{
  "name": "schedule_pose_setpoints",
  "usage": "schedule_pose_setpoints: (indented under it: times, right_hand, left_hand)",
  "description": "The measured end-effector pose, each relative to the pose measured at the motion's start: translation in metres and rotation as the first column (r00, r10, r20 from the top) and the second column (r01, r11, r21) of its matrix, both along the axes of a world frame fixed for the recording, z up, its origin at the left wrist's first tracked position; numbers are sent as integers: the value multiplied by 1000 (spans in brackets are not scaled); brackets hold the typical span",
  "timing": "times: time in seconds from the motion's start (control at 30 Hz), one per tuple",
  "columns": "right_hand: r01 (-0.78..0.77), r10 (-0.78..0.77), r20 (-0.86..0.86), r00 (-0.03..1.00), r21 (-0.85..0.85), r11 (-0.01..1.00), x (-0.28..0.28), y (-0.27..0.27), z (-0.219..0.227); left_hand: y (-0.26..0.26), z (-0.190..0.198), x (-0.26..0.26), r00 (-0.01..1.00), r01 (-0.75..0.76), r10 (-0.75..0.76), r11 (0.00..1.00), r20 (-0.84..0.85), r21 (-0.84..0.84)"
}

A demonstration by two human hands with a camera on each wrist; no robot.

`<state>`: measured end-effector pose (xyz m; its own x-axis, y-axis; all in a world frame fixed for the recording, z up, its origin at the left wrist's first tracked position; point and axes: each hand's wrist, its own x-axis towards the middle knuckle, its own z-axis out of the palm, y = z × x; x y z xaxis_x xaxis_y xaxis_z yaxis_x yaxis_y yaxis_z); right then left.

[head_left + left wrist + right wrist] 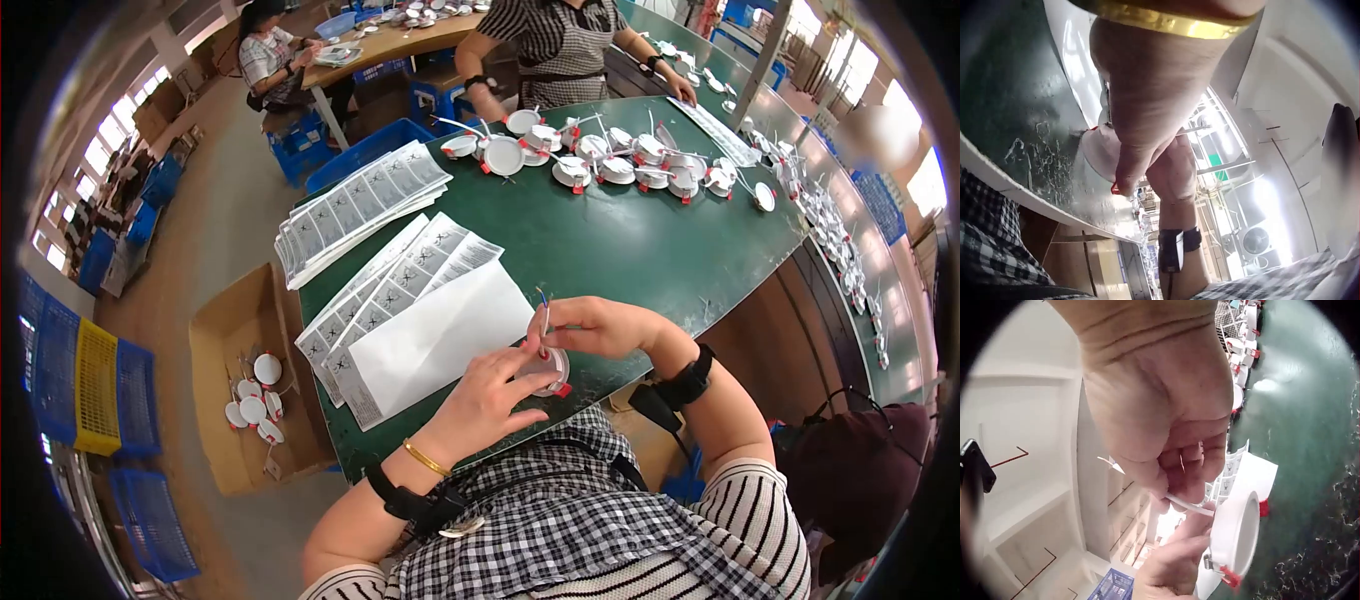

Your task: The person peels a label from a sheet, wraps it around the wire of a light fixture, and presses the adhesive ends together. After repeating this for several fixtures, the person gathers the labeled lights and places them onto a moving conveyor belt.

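Observation:
Both hands work at the near edge of the green table. A small round white lamp with red spring clips is tilted on edge just above the table. My left hand, with a gold bracelet on its wrist, grips the lamp's rim; the lamp shows past its palm in the left wrist view. My right hand pinches the thin white cable rising from the lamp. In the right wrist view the right hand holds the cable above the lamp, and the left hand's fingers hold the lamp's rim.
A white sheet and printed label sheets lie left of the hands, with another stack farther back. Several lamps line the table's far side. A cardboard box with lamps stands on the floor left. Two people work beyond.

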<state>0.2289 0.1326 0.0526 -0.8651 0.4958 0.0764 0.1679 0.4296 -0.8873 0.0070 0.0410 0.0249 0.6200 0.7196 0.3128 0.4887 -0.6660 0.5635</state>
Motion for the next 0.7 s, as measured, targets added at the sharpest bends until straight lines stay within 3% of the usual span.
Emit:
schedule_pose_setpoints:
  times: [0.07,0.1,0.17,0.23,0.33,0.4,0.43,0.47,0.53,0.57,0.6,0.67,0.7]
  right_hand:
    - [-5,-6,-74,997,-152,988,1,4,-8]
    - [-2,-9,-75,997,-152,988,3,4,-10]
    - [-28,-30,-147,989,-378,926,5,2,-13]
    - [-8,-43,-122,992,-387,922,5,1,-18]
    - [83,-137,-120,983,-372,924,-4,-7,-19]
    - [331,-355,-86,931,-210,920,-9,-11,-20]
    - [361,-372,-149,916,-95,928,-13,-14,-19]
    - [359,-371,-150,917,-99,928,-16,-15,-20]
    - [407,-364,-213,907,222,886,-22,-17,-21]
    - [443,-391,-228,892,266,856,-26,-18,-20]
    - [443,-390,-228,892,267,856,-28,-20,-17]
    - [318,-200,-282,938,475,820,-33,-28,-10]
    - [311,-177,-287,941,535,786,-41,-40,-4]
  left_hand:
    - [-1,5,5,999,-20,21,1000,-44,16]
    - [-1,7,7,995,-51,54,998,-82,37]
    - [-1,7,12,996,-64,68,995,-51,77]
    - [-2,2,17,997,-75,78,991,-22,112]
    - [-4,-9,20,997,-59,58,998,-55,-1]
    - [-7,-10,23,996,-76,77,997,-45,23]
    - [-8,-12,23,996,-78,79,997,-47,19]
    - [-8,-14,22,995,-89,91,995,-37,38]
    - [-9,-17,22,994,-99,101,993,-29,58]
    - [-8,-17,22,995,-94,96,994,-25,64]
    - [-8,-18,22,996,-90,91,994,-19,70]
    - [-4,-31,17,998,-53,54,997,-21,54]
    - [-3,-33,14,1000,-17,18,999,-22,37]
